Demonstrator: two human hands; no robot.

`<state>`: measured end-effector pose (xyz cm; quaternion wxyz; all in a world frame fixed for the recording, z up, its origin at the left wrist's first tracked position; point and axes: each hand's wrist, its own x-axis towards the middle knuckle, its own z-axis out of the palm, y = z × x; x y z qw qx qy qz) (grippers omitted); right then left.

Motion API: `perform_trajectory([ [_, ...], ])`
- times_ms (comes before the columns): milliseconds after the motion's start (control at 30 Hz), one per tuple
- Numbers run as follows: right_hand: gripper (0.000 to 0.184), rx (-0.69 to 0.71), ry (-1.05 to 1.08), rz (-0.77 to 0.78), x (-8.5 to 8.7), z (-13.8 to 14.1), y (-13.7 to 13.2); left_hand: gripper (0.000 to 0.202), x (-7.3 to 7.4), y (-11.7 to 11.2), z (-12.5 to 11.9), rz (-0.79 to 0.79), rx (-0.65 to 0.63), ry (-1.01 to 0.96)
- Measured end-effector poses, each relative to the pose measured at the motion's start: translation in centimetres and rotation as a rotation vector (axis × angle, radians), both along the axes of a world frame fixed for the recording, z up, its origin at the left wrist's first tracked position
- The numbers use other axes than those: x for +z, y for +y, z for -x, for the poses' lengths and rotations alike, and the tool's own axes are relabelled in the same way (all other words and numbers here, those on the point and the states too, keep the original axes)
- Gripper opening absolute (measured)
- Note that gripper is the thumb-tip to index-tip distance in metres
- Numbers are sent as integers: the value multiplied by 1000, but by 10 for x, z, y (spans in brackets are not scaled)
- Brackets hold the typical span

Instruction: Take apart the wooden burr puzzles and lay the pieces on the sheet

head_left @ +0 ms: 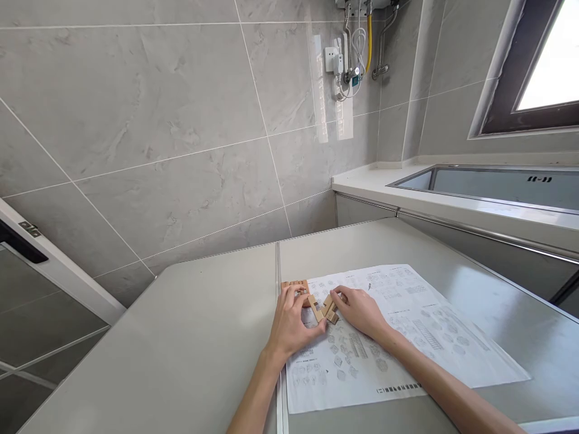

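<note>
My left hand [289, 325] curves around a notched light wooden puzzle piece [315, 307], index finger at its top and thumb near its lower end. From the other side, my right hand [359, 308] pinches a second notched wooden piece [329, 302] between thumb and fingertips. The two pieces form a V, meeting or nearly meeting at the bottom. A short wooden piece [333, 318] shows just below; whether it is joined to them I cannot tell. Behind my left fingers stands a darker orange-brown wooden item [294, 283], partly hidden.
A large printed sheet [407, 289] with puzzle drawings lies under my hands on the grey table [203, 337]. A seam [278, 265] crosses the tabletop. Beyond are a tiled wall [172, 108], a counter with a sink [488, 181] on the right, and a glass-panelled door [40, 301] on the left.
</note>
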<state>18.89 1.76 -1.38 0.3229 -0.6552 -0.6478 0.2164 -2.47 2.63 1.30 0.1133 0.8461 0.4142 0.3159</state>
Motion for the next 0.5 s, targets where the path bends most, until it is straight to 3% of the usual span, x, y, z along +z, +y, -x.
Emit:
perform_trajectory([
  [267, 44, 97, -57, -47, -3, 3, -1, 33, 19, 1, 15, 43, -115, 84],
  [500, 40, 129, -42, -82, -7, 4, -1, 37, 15, 1, 17, 60, -143, 102],
])
